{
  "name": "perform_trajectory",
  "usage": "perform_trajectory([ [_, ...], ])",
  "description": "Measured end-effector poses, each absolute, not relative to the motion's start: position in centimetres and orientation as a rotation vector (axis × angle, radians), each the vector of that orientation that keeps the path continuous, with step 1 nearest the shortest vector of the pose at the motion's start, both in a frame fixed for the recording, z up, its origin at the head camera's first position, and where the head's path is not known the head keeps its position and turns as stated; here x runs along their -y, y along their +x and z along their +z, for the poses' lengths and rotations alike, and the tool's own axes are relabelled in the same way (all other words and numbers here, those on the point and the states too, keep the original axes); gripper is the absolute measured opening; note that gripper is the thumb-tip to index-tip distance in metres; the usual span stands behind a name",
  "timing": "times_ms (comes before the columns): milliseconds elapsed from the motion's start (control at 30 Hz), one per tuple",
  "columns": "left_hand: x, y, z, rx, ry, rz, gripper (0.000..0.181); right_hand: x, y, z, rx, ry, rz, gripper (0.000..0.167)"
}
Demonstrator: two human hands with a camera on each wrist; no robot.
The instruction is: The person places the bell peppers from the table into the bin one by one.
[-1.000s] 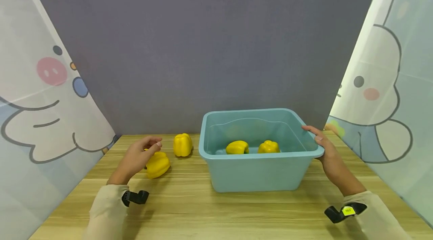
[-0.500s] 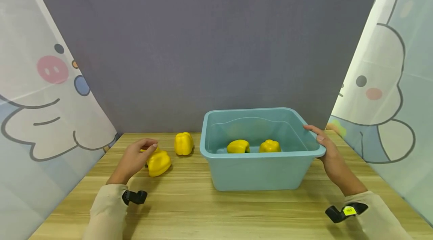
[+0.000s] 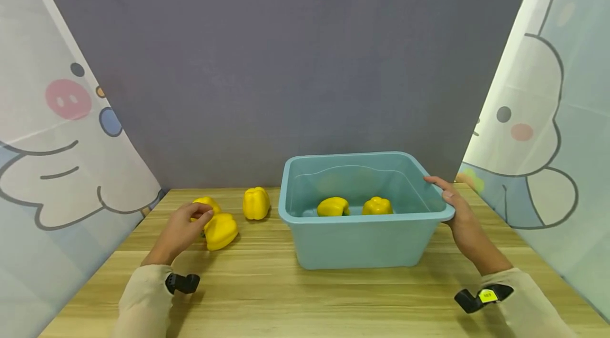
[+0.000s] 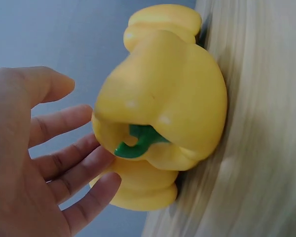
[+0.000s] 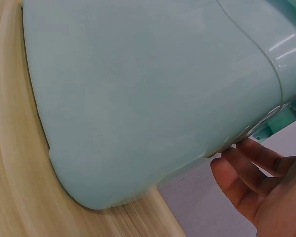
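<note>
In the head view my left hand (image 3: 180,229) is beside two yellow bell peppers, a near one (image 3: 221,232) and one partly hidden behind my fingers (image 3: 206,212). The left wrist view shows its fingers loosely spread by a bell pepper (image 4: 172,94) with a green stem (image 4: 142,140); whether the fingertips touch a pepper I cannot tell. My right hand (image 3: 463,221) grips the right rim of a light blue plastic bin (image 3: 355,245), its fingers under the rim in the right wrist view. Two yellow bell peppers, one left (image 3: 333,206) and one right (image 3: 377,206), lie inside the bin.
Another yellow bell pepper (image 3: 256,203) stands upright between my left hand and the bin. Everything rests on a wood-grain table (image 3: 267,301). A grey panel (image 3: 305,62) closes off the back, with cartoon-printed cloth (image 3: 71,168) at either side.
My left hand has drawn back slightly left and toward me, so more of the pepper behind it shows. The right hand keeps its grip on the bin rim.
</note>
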State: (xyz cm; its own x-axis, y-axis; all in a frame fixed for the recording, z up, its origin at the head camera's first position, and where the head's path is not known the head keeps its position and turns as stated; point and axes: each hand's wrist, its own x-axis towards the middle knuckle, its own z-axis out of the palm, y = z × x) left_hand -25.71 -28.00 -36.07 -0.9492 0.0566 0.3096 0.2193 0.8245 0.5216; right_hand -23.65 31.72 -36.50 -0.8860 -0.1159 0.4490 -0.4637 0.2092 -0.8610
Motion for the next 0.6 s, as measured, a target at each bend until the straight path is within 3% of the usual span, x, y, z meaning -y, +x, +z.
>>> perform_trajectory([
  [167, 28.2, -25.8, -36.4, 2.750, -0.199, -0.795, 0.037, -31.8, -23.7, -36.4, 2.210, 0.552, 1.713, 0.051],
  [600, 28.7, -25.6, -37.2, 2.782, -0.261, -0.736, 0.046, -31.7, -23.4, -36.6, 2.208, 0.550, 1.698, 0.050],
])
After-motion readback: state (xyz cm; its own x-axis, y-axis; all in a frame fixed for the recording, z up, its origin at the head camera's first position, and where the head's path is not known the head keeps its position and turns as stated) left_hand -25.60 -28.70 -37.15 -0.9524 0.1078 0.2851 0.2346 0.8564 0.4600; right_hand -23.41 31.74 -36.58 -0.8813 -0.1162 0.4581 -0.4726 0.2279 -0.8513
